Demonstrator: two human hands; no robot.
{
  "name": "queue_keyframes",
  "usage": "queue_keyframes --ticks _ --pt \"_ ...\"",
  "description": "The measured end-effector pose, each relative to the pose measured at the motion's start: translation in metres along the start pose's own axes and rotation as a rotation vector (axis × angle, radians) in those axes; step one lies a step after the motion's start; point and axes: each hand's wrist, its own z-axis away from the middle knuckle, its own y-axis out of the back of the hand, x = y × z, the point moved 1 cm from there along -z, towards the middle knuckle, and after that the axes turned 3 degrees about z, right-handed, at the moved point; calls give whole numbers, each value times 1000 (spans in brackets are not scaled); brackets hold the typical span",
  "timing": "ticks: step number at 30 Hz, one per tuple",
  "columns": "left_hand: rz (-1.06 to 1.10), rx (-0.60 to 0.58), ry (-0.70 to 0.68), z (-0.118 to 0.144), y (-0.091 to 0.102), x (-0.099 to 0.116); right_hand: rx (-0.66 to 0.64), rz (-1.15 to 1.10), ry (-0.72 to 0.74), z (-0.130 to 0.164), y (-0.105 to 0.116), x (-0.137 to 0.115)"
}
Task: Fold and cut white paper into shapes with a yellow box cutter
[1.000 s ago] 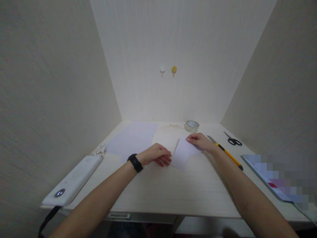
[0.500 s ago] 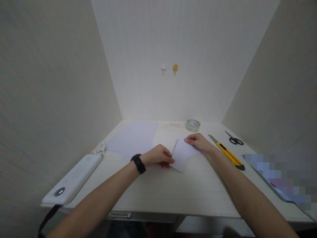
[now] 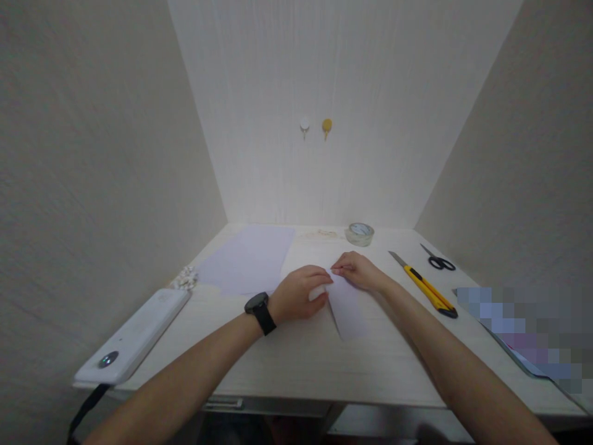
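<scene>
Right hand (image 3: 357, 271): fingers pinch small paper (image 3: 348, 309), far end.
Left hand (image 3: 301, 293): fingers curved beside it; grip unclear.
Small paper: handling apparently unfinished.
Larger sheet (image 3: 252, 256): flat, not in hand.

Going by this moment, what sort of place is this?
Probably a desk nook or small cubicle: a pale desktop with walls on three sides, a drawer handle under its front edge, and scissors lying on top.
</scene>
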Motion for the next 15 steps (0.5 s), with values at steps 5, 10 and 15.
queue_keyframes --ticks 5,10,15 --pt "-73 -214 -113 6 -13 5 69 142 51 -5 -14 -5" --pt "-293 -236 24 5 -13 0 200 319 -215 3 -1 17" --pt "-573 -151 286 4 -15 -1 247 692 -617 28 37 46"
